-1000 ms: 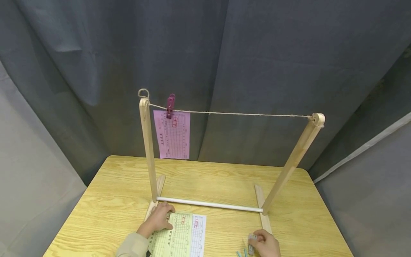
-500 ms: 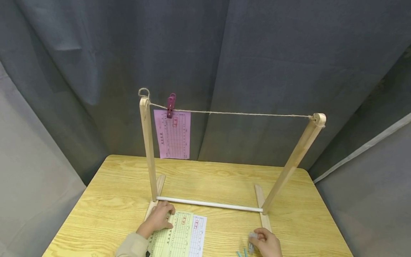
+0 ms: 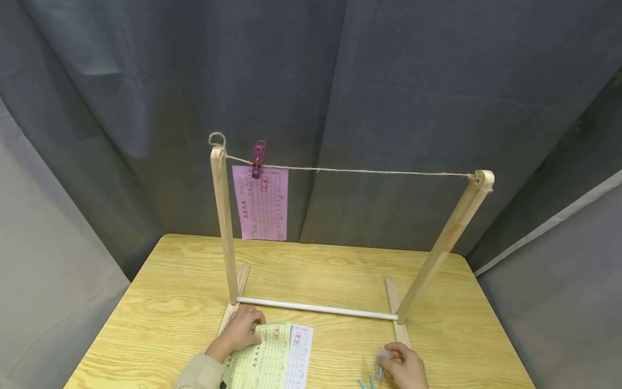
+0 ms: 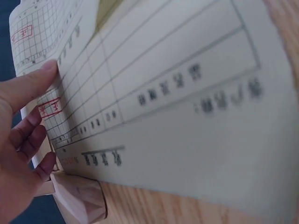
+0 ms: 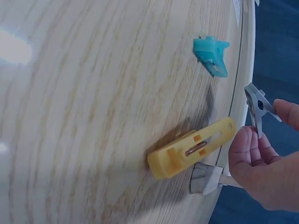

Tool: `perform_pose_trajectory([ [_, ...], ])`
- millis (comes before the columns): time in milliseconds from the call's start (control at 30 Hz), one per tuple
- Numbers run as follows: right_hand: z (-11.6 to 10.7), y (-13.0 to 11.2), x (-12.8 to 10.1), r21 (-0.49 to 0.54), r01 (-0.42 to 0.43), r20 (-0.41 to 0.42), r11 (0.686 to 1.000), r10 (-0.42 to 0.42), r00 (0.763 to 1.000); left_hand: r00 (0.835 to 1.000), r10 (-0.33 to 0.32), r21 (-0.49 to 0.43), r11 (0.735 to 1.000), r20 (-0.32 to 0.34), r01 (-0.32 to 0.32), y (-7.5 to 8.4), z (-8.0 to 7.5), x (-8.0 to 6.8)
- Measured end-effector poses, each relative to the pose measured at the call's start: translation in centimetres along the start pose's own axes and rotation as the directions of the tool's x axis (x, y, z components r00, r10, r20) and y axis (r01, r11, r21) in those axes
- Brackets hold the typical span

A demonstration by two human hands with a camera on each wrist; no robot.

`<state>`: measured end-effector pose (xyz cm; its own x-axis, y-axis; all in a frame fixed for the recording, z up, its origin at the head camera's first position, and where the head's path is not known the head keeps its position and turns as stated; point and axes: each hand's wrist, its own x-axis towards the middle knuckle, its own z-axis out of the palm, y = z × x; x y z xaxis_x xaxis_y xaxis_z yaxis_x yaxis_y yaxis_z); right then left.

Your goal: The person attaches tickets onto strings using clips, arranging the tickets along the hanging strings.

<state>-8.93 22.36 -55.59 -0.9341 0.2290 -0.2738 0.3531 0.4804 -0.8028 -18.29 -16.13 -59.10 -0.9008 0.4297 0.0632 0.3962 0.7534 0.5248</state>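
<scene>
My left hand [image 3: 247,329] pinches the top left edge of a yellow-green form sheet [image 3: 264,359] at the near table edge. In the left wrist view the thumb [image 4: 39,81] lies on top of the sheet [image 4: 177,93] with the fingers under it. A pale lilac form sheet [image 3: 300,354] lies beneath. My right hand [image 3: 394,363] pinches a grey clothespin [image 3: 381,363] just above the table. In the right wrist view the grey clothespin [image 5: 257,108] sits between my fingertips.
A wooden stand [image 3: 224,227] with a white rod [image 3: 316,308] carries a string [image 3: 369,172]. A magenta clothespin [image 3: 257,158] holds a pink sheet [image 3: 261,204] on the string. A yellow clothespin [image 5: 191,149] and a teal one [image 5: 212,55] lie on the wooden table [image 3: 316,273].
The yellow-green sheet's top edge has lifted a little under my left hand. My right hand has shifted slightly right with the grey clothespin.
</scene>
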Motion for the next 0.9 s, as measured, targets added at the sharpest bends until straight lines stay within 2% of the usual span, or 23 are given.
perform_pose_trajectory([
  [200, -0.2, 0.0, 0.0, 0.013, -0.014, -0.001, 1.0, 0.014, 1.0, 0.999, 0.02, -0.03, 0.999, -0.031, -0.021, 0.0, -0.1, -0.3],
  [300, -0.4, -0.1, -0.1, 0.019, -0.014, -0.008, 1.0, 0.014, 1.0, 1.0, -0.008, -0.122, 0.993, -0.02, 0.005, 0.1, -0.4, -0.4],
  [400, -0.6, -0.2, -0.1, 0.036, -0.022, -0.013, 0.999, 0.022, 1.0, 0.999, -0.048, -0.227, 0.973, 0.002, 0.047, 0.2, -0.7, -0.4],
  [500, -0.8, -0.4, 0.0, 0.053, -0.022, -0.012, 0.998, 0.023, 1.0, 0.998, -0.062, -0.291, 0.955, 0.01, 0.062, 0.4, -1.2, -0.4],
  [667, -1.1, -0.7, -0.1, 0.068, -0.008, 0.012, 0.998, 0.007, 1.0, 0.999, -0.051, -0.318, 0.947, 0.006, 0.05, 1.1, -2.0, -0.5],
  [900, -1.0, -1.3, -0.1, 0.142, -0.009, 0.016, 0.99, 0.007, 1.0, 1.0, -0.008, -0.31, 0.951, -0.017, 0.002, 2.0, -2.9, -0.8],
])
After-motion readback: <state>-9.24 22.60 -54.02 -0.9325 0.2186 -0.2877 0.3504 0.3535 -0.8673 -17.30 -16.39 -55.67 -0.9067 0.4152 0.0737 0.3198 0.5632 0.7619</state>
